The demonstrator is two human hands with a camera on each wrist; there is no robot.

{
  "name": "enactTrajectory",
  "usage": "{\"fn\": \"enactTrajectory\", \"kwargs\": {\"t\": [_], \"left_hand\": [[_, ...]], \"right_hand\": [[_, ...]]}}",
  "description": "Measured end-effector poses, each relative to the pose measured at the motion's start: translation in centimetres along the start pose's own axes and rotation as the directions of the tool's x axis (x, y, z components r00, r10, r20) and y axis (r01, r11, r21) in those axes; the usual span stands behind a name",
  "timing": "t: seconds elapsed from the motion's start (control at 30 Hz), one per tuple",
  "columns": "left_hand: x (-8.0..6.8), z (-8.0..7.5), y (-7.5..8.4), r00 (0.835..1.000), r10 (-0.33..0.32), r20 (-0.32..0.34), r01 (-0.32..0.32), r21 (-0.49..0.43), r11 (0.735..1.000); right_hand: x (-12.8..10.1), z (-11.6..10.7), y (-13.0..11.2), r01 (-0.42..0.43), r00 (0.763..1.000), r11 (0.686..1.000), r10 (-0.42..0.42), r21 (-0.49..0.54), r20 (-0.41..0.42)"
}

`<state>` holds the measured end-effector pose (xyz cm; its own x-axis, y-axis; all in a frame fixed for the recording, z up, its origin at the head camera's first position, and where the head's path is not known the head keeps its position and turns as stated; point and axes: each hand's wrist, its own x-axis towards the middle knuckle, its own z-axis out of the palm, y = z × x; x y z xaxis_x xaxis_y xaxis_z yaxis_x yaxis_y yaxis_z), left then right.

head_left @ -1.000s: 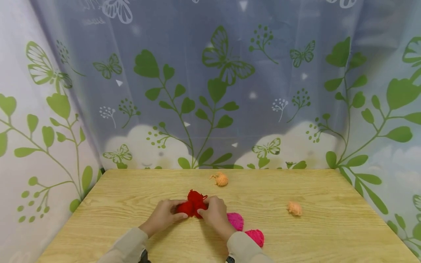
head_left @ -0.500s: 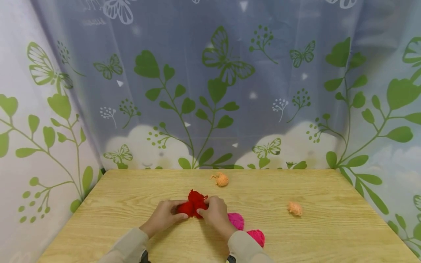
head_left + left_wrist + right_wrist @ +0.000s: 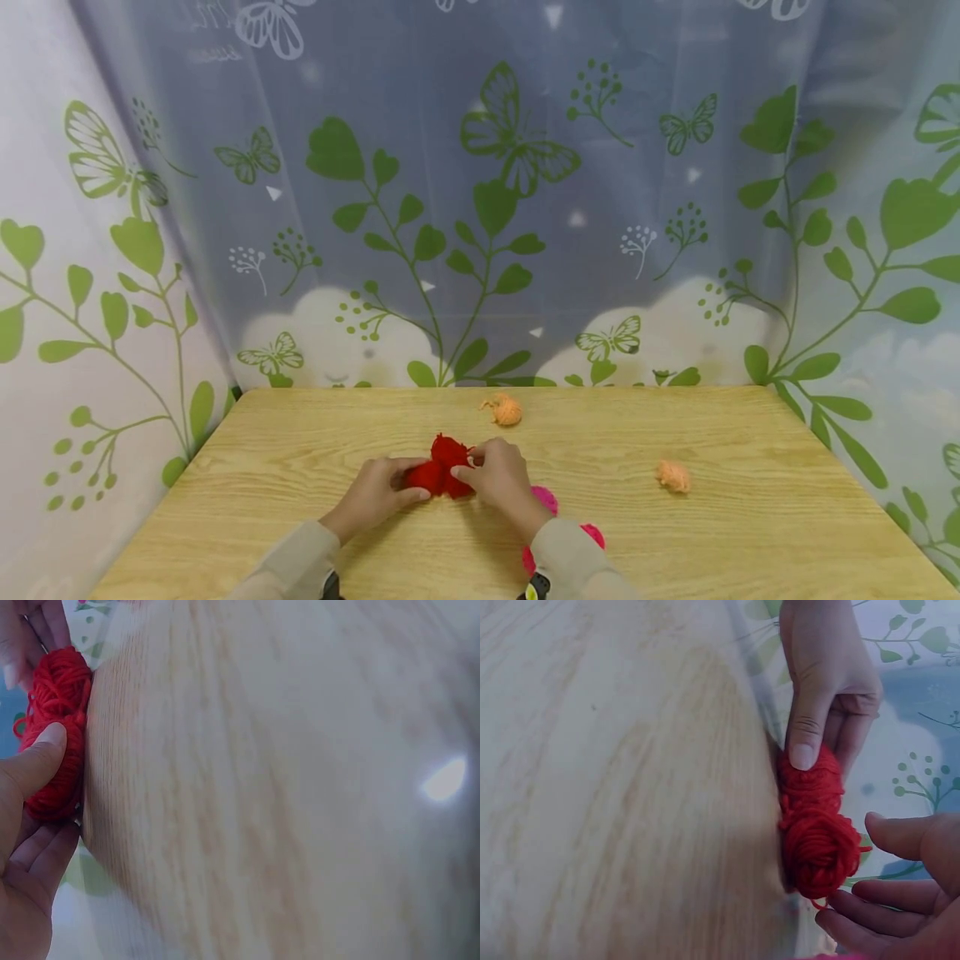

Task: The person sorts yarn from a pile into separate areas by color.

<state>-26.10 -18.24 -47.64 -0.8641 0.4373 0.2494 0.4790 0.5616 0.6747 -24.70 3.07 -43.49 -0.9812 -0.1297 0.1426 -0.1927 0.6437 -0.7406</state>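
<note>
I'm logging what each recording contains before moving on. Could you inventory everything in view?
Red yarn balls: apparently three, red, clustered between the hands
Magenta yarn ball: one, magenta, partly behind the right forearm
Hot-pink yarn: one or two balls, hot pink, partly hidden by the right sleeve
Peach yarn balls: two, peach, one near the table's far edge, one farther right
Table: one, light wood-grain, beneath the yarn
Printed fabric backdrop: count unclear, grey-blue, white and green, around the table
Wrist devices: two, dark, at the cuffs
Sleeves: two, beige, on the forearms
Left hand: one, bare, gripping the leftmost red ball
Right hand: one, bare, at the cluster's right
</note>
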Motion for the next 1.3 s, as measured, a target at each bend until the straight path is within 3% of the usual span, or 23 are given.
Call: {"fn": "enactTrajectory", "kwargs": {"t": [0.33,0.63,1.0,1.3], "left_hand": [[0.1,0.1,-0.4,1.0,-0.027,-0.001,0.027,0.004,1.0],[0.0,-0.1,-0.3,0.999,-0.034,-0.001,0.034,0.0,0.999],[-0.1,0.1,-0.3,0.999,-0.032,-0.006,0.032,-0.011,0.999],[0.0,0.0,-0.4,0.999,-0.035,0.004,0.035,-0.027,0.999]], "right_hand": [[-0.1,-3.0,-0.1,-0.03,0.998,0.994,0.025,0.105,0.051],[-0.2,-6.6,1.1,-0.025,1.0,0.992,0.026,0.12,-0.009],[-1.0,-12.0,4.7,-0.031,0.996,0.997,0.037,0.071,-0.081],[-2.6,-16.2,8.7,-0.105,0.99,0.993,0.11,0.058,-0.083]]}}
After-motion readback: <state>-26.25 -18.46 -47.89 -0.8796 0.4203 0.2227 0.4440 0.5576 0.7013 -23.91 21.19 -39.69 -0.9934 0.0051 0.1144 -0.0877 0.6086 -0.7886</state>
